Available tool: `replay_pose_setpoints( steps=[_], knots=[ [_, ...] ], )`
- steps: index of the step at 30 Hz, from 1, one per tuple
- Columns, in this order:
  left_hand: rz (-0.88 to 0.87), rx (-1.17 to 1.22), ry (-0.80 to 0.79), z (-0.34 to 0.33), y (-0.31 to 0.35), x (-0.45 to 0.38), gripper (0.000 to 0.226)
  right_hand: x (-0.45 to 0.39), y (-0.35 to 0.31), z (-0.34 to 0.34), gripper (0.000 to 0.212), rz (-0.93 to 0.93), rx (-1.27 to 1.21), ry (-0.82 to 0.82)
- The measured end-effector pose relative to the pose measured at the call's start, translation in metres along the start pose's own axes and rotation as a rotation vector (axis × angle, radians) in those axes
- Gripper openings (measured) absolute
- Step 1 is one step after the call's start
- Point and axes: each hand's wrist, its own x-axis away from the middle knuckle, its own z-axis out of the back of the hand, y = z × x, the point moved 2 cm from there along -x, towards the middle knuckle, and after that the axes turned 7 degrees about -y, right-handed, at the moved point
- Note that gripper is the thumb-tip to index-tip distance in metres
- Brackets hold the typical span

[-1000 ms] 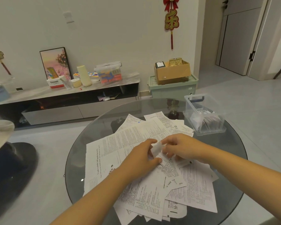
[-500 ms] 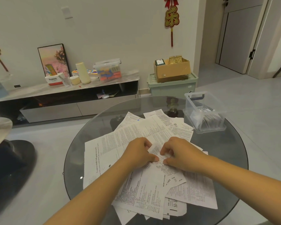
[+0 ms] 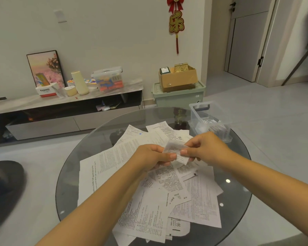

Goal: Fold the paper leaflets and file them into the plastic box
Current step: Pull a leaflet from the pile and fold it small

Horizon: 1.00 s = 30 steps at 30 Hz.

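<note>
A small folded leaflet (image 3: 176, 151) is held in the air above the pile, pinched between both hands. My left hand (image 3: 151, 156) grips its left end with thumb on top. My right hand (image 3: 205, 148) pinches its right end. Below them a loose pile of printed paper leaflets (image 3: 149, 201) covers the round glass table (image 3: 75, 167). The clear plastic box (image 3: 197, 112) stands at the table's far right, with several folded leaflets standing inside it.
A low TV cabinet (image 3: 66, 107) with a picture frame, boxes and a clear container runs along the far wall. A green storage bin (image 3: 180, 98) carrying a cardboard box stands behind the table. A dark round stool base (image 3: 5, 181) is at the left.
Both hands have lifted the small folded leaflet off the pile, where they were pressing it down, and now hold it higher and farther right, toward the box.
</note>
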Motion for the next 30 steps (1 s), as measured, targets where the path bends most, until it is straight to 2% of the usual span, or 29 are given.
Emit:
replay_pose_setpoints(
  steps=[4, 7, 11, 13, 16, 22, 27, 30],
  knots=[
    [-0.097, -0.004, 0.012, -0.018, 0.003, -0.002, 0.008, 0.007, 0.014, 0.016, 0.004, -0.065, -0.004, -0.008],
    [-0.151, -0.012, -0.031, -0.036, 0.008, -0.003, 0.006, 0.017, 0.029, 0.027, 0.009, -0.095, -0.041, 0.013],
    [-0.172, 0.001, 0.012, -0.057, 0.014, -0.010, 0.006, 0.024, 0.043, 0.041, 0.006, -0.104, -0.036, 0.077],
    [-0.207, -0.063, 0.011, -0.069, 0.015, -0.014, 0.013, 0.024, 0.051, 0.048, 0.008, -0.129, -0.036, 0.108],
    [-0.246, -0.232, 0.021, -0.082, 0.009, -0.017, 0.035, 0.024, 0.068, 0.055, 0.013, -0.188, 0.045, 0.165],
    [-0.335, -0.407, 0.157, -0.078, 0.007, -0.011, 0.027, 0.023, 0.087, 0.061, 0.029, -0.226, 0.174, 0.210],
    [-0.325, -0.448, 0.155, -0.075, 0.007, -0.011, 0.028, 0.025, 0.089, 0.063, 0.061, -0.186, 0.338, 0.275],
    [-0.323, -0.456, 0.142, -0.076, 0.005, -0.012, 0.029, 0.027, 0.086, 0.062, 0.066, -0.142, 0.318, 0.336]
  ],
)
